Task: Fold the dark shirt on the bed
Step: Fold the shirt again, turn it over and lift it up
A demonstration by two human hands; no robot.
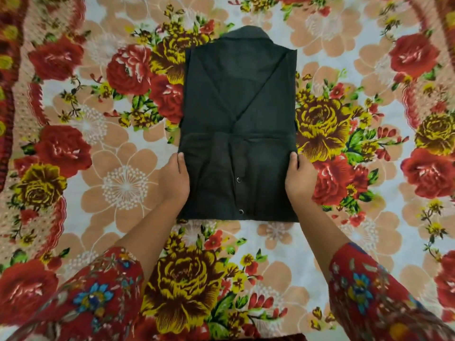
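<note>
While left hand [176,179], right hand [299,179] grip dark shirt [236,94] — lying flat.

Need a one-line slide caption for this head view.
Left hand and right hand hold the side edges of the part-folded dark shirt on the floral bedsheet.

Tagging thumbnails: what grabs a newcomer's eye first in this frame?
The dark shirt, folded to a neat rectangle with its collar at the far end, sits mid-frame against the loud red-and-yellow floral bedspread. Of the two hands, the left hand and right hand grip its side edges on the near half.
</note>
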